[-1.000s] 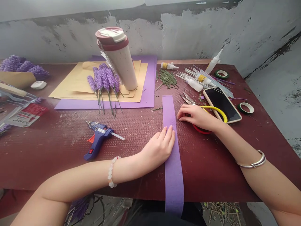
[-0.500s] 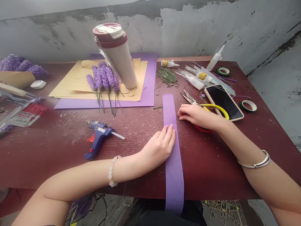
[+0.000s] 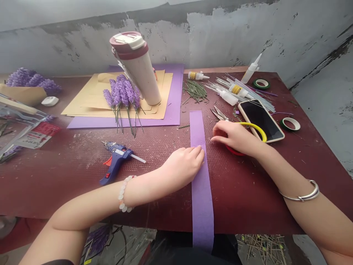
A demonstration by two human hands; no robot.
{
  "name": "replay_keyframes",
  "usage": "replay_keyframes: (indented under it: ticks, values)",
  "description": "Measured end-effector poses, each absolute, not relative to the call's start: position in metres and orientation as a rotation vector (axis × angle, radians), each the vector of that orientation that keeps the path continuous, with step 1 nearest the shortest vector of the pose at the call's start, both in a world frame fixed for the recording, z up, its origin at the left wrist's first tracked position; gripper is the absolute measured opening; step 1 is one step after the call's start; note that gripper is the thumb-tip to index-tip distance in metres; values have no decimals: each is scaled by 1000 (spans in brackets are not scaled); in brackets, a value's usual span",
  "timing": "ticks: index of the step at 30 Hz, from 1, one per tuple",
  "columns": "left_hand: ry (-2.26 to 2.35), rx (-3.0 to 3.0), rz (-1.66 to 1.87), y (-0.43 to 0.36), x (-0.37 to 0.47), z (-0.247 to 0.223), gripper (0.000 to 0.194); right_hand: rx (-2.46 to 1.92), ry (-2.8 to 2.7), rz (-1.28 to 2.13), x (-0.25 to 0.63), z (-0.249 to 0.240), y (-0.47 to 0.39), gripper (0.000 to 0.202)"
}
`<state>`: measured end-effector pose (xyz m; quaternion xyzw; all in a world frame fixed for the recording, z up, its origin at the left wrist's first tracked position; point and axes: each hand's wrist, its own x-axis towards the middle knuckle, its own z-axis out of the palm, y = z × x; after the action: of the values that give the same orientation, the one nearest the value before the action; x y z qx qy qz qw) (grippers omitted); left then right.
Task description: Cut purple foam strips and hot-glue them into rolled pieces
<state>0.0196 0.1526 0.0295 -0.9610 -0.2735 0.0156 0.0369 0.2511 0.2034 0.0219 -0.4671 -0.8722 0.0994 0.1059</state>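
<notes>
A long strip of purple paper [image 3: 202,198] runs from mid-table over the front edge towards my body. My left hand [image 3: 185,163] lies across it, fingers bent and held together against the paper; whether the tips pinch it is hidden. To the right of the strip, my right hand [image 3: 230,134] rests loosely curled with a gap between thumb and fingers, and nothing shows in its grasp. Under and beside that hand are scissors [image 3: 220,113] with a yellow [image 3: 260,130] and a red handle loop, partly covered by the hand.
A blue glue gun [image 3: 117,160] lies left. Behind it are lavender stems [image 3: 124,92], a tall tumbler [image 3: 138,70] and stacked paper sheets [image 3: 162,122]. Green wire pieces [image 3: 195,90], glue bottles [image 3: 251,70], a phone [image 3: 261,119] and green tape rolls [image 3: 290,124] sit right.
The fingers of my left hand have curled in more on the strip. My right hand has shifted slightly right, its thumb and fingers further apart. The strip's near part has moved slightly left.
</notes>
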Motion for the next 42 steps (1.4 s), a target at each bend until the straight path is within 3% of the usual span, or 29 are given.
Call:
replay_keyframes:
  ticks: [9,19,29,42]
  values:
    - [-867,-2992,185,155,24,36,25,-1335,-2792,-23,223,7,198,22]
    - [-1044,-3052,362,169,31,52,17,-1416,-2685,76,237,13,204,19]
    - [-957,-3330,23,244,60,33,9,-1474,-2327,293,256,23,197,19]
    - [-1167,-3453,-380,253,60,11,6,-1466,-2249,409,262,20,196,16]
